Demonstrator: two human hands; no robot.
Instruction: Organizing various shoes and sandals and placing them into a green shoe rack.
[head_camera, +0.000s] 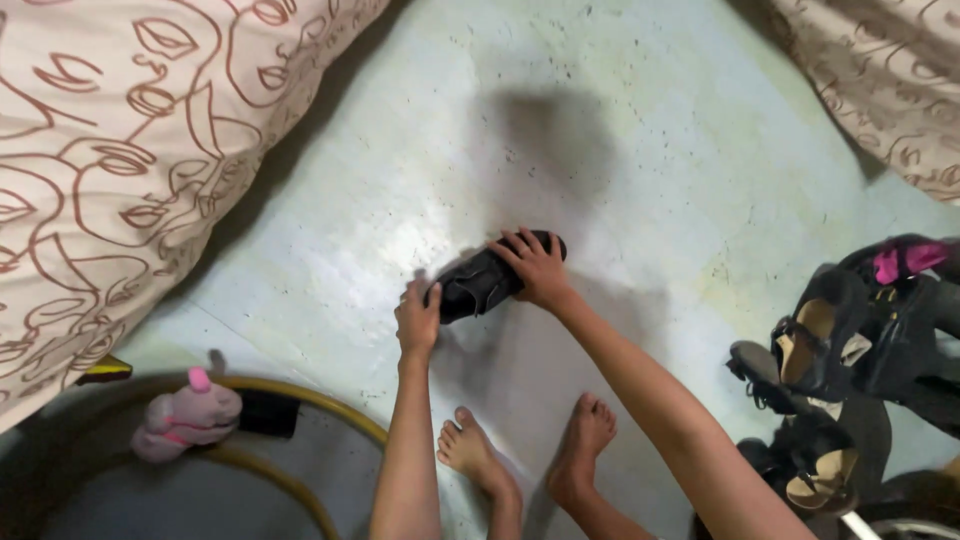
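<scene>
On the pale, speckled floor (640, 180), just ahead of the person's two bare feet (530, 455), lies a black shoe (485, 283). The left hand (417, 318) grips its near end with fingers curled, while the right hand (536, 268) presses on its far end with fingers spread. A pile of sandals and shoes (840, 370) sits to the right, a pink plush toy (188, 415) to the left beside a yellow-rimmed tub (300, 400), under patterned bedding (110, 150).
</scene>
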